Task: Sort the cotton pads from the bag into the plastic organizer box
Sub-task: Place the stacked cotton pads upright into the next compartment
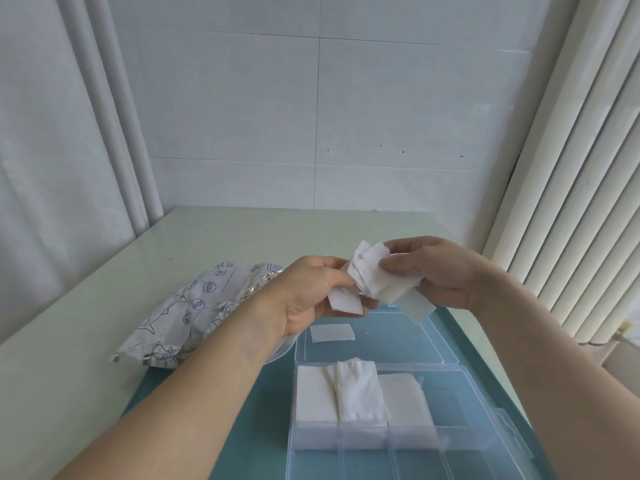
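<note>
Both of my hands hold a loose bunch of white cotton pads [375,277] in the air above the open lid. My left hand [313,294] grips the bunch from the left, thumb on a lower pad. My right hand [429,271] pinches it from the right. The clear plastic organizer box [485,441] lies below, with stacks of pads [360,393] in three of its compartments. One single pad [332,333] lies on the open lid [398,341]. The silver printed bag [194,313] rests on the table to the left, partly hidden by my left forearm.
The box sits on a teal mat [242,427] over a pale table [104,306]. A tiled wall stands behind, a curtain hangs on the left, and a ribbed white radiator [571,202] runs along the right.
</note>
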`<state>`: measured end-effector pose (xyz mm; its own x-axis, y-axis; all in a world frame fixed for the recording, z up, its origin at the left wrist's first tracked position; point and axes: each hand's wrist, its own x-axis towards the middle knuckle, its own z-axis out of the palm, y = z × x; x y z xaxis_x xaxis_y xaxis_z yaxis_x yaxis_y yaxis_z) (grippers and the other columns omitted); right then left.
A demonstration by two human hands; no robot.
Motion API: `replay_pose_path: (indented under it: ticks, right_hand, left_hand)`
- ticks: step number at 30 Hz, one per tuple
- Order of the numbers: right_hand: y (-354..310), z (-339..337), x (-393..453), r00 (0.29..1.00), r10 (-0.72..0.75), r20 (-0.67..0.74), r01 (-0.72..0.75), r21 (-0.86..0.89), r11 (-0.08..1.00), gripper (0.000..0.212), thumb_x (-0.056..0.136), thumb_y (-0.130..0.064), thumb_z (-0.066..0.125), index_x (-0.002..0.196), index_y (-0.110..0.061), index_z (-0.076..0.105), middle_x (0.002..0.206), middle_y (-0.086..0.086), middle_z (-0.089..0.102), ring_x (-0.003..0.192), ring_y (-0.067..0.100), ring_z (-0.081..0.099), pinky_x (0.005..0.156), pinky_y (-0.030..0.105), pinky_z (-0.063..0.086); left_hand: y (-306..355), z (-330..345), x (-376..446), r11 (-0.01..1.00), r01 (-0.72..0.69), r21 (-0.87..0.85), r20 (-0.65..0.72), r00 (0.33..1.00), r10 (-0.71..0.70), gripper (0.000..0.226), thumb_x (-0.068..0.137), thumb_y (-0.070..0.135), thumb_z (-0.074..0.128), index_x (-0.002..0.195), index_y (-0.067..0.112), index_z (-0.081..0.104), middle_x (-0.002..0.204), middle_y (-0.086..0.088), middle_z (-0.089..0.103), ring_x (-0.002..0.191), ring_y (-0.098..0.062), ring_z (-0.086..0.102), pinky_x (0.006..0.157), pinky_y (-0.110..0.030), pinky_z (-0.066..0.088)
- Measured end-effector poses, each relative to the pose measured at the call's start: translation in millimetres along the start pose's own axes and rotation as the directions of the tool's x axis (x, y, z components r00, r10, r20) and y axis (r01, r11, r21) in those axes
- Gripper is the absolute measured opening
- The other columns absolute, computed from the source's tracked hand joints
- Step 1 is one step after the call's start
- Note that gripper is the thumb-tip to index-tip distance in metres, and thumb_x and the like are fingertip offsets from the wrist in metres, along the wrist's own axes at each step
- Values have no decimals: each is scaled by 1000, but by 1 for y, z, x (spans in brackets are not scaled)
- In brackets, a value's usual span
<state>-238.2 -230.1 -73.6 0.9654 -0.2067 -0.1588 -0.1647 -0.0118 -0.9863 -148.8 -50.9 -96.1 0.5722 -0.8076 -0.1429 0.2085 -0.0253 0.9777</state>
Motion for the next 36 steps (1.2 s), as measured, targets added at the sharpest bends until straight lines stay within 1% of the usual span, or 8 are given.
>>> replay_pose_path:
  ticks: [5, 10, 14, 17, 20, 23, 27, 36]
  right_hand:
    - [-2, 3, -5, 994, -8, 105, 11, -28, 1000, 24, 95, 5, 50, 115, 7, 64, 98, 19, 69, 84, 29, 67, 70, 34, 58]
    - [-1, 8, 3, 995, -44, -93, 56, 134, 989, 25, 94, 6, 54, 116, 7, 65, 103, 16, 70, 77, 19, 69, 66, 23, 59]
    - [-2, 12, -1, 999, -23, -22, 24, 48, 999, 32, 84, -2, 70, 114, 7, 66, 103, 19, 71, 82, 24, 70, 69, 31, 60]
    - [1, 19, -2, 995, -57, -87, 48, -101, 994, 25, 72, -7, 83, 91, -2, 68, 87, 18, 70, 76, 29, 68, 70, 41, 59]
    - [4, 23, 1, 959, -195, -206, 128, -300, 945, 15, 79, -14, 84, 86, -4, 75, 83, 14, 72, 73, 23, 67, 73, 36, 56]
    - [1, 18, -2, 975, -165, -150, 107, -334, 936, 23, 80, -10, 82, 102, -13, 77, 103, 10, 74, 86, 19, 71, 85, 31, 58]
    - [-3, 8, -6, 978, -145, -149, 97, -293, 951, 29, 77, 0, 81, 104, -11, 76, 106, 13, 74, 89, 19, 72, 87, 32, 60]
    - [-6, -3, -9, 926, -154, -344, 49, -296, 954, 24, 73, 7, 82, 91, -6, 74, 81, 10, 74, 68, 19, 70, 63, 22, 59]
  left_hand:
    - [-1, 2, -4, 991, 113, -74, 117, 988, -104, 26, 98, 7, 50, 119, 3, 65, 99, -20, 67, 78, -28, 67, 65, -33, 59]
    - [-4, 2, 4, 880, 211, -425, 16, 974, -226, 17, 99, 16, 50, 109, 5, 59, 84, -14, 55, 66, -30, 60, 56, -36, 59]
    - [-2, 3, 4, 831, 244, -499, 87, 969, -232, 48, 100, 43, 41, 116, 4, 64, 96, -20, 65, 78, -33, 61, 55, -30, 56]
    - [-3, 2, 1, 835, 274, -477, 172, 961, -217, 63, 96, 55, 38, 114, 1, 64, 96, -20, 68, 79, -33, 64, 63, -30, 53]
    - [-3, 3, 2, 889, 200, -411, 106, 980, -172, 41, 95, 38, 49, 98, 2, 66, 86, -16, 65, 70, -27, 61, 60, -29, 48]
    - [-9, 4, 8, 951, 93, -295, -31, 994, -107, 13, 95, 12, 54, 99, 5, 64, 96, -17, 63, 74, -24, 60, 55, -27, 48]
    - [-16, 1, 14, 949, 26, -313, -164, 983, -81, 15, 95, -1, 55, 98, 8, 66, 97, -16, 67, 76, -25, 67, 53, -28, 55]
    - [-14, -4, 10, 977, -48, -210, -325, 945, -23, 15, 93, -8, 58, 97, 6, 62, 91, -25, 66, 58, -31, 68, 44, -29, 53]
